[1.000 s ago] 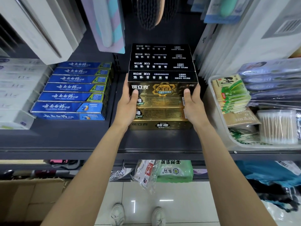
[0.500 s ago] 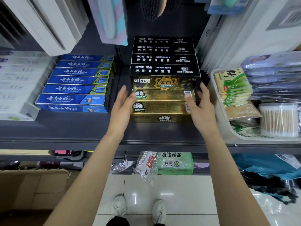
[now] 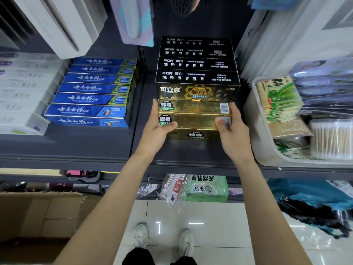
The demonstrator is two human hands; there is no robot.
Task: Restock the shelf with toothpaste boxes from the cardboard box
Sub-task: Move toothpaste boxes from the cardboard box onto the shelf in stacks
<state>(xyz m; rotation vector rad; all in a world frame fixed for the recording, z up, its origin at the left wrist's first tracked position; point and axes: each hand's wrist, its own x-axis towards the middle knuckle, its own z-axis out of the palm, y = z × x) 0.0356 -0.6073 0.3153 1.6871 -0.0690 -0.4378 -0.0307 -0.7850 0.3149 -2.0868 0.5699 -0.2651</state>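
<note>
- Two hands are holding the ends of the gold toothpaste boxes (image 3: 194, 119) on the dark shelf (image 3: 80, 148), directly in front of the black-and-gold stack (image 3: 197, 79).
- The left hand (image 3: 159, 127) is gripping the left end, thumb lying across the front face and fingers reaching along the side.
- The right hand (image 3: 232, 129) is gripping the right end the same way, thumb over the barcode patch.
- Whether the hands are clasping one gold box or two cannot be told.
- Another gold box (image 3: 194, 135) is lying flat on the shelf beneath, partly hidden by the hands.
- Blue toothpaste boxes (image 3: 91, 92) are sitting in a stepped pile to the left of the black-and-gold stack, apart from it.
- A clear tub (image 3: 259, 150) is standing to the right of that stack, holding green packets (image 3: 277, 98) and a jar of cotton swabs (image 3: 330, 138).
- The cardboard box (image 3: 38, 217) is sitting on the floor, below and left of the stack, flaps open.
- White shoes (image 3: 162, 240) are showing on the pale tiles.
</note>
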